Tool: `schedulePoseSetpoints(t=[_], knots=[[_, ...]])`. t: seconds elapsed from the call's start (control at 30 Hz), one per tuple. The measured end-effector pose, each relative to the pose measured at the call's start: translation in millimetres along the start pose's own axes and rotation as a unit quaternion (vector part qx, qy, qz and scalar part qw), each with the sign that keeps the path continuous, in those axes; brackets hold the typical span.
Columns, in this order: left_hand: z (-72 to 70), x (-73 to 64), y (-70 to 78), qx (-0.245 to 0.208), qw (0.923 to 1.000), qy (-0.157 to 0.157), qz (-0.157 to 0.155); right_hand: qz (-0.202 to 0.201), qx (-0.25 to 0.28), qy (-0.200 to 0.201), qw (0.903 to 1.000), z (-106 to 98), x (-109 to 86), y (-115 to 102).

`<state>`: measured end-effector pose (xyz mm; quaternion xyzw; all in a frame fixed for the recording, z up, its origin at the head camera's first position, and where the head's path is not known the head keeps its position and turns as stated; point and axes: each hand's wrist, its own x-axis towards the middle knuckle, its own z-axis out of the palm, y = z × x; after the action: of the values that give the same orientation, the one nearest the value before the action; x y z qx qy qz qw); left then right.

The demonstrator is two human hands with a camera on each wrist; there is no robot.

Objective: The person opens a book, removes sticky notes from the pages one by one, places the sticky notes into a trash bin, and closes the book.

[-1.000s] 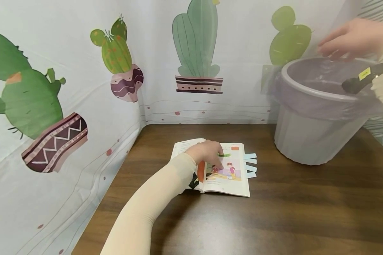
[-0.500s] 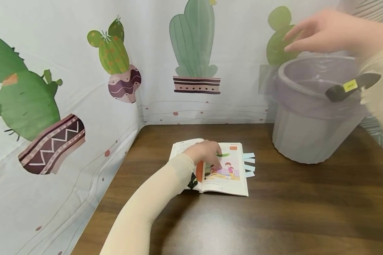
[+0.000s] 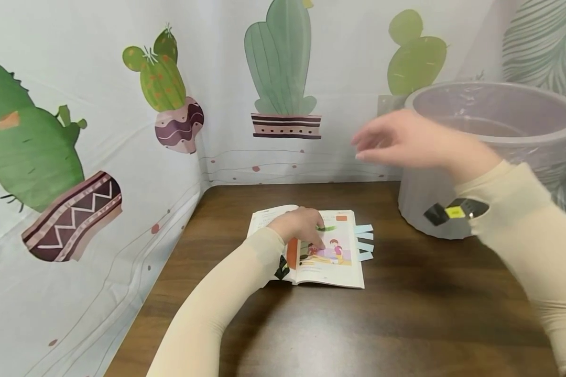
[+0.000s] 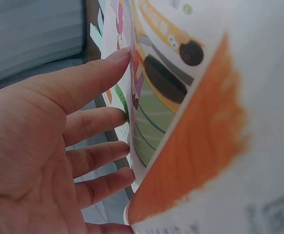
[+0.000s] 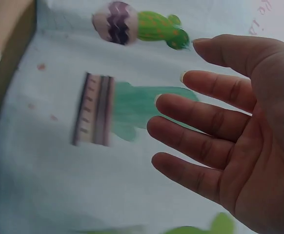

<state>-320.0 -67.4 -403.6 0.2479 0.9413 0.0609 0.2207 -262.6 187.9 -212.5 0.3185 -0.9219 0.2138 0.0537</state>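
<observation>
An open book (image 3: 330, 272) with coloured pictures lies on the table, light blue paper tabs (image 3: 365, 235) sticking out past its right edge. My left hand (image 3: 299, 228) rests on the book near its fold. In the left wrist view the thumb and straight fingertips (image 4: 117, 151) touch the page, beside an orange painted patch. My right hand (image 3: 401, 141) is in the air in front of the bin, fingers spread and nothing in them. The right wrist view shows its bare palm (image 5: 259, 146) facing the printed cloth.
A grey bin (image 3: 424, 199) with a clear plastic liner stands at the table's back right. Behind hangs a white cloth (image 3: 226, 78) printed with cacti. The brown wooden table (image 3: 382, 324) stretches forward of the book. Dark straps (image 3: 438, 213) sit on both wrists.
My right hand has swung left and down from over the bin to in front of it. My left hand stays on the book. The head view has turned slightly right.
</observation>
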Motion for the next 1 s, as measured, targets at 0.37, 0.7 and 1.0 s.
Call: schedulePoseSetpoints(t=[0.37, 0.7, 1.0], knots=[[-2.7, 0.6, 0.8, 0.001, 1.0000, -0.005, -0.004, 0.028, 0.085, -0.062, 0.9940, 118.9, -2.7, 59.9], [-0.6, 1.1, 2.5, 0.033, 0.9995, 0.003, -0.001, 0.138, 0.100, -0.098, 0.9804, 200.9, -14.9, 110.6], [-0.3, 3.8, 2.0, 0.041, 0.9991, 0.004, -0.005, 0.192, 0.102, -0.076, 0.9731, 218.8, -10.6, 121.1]])
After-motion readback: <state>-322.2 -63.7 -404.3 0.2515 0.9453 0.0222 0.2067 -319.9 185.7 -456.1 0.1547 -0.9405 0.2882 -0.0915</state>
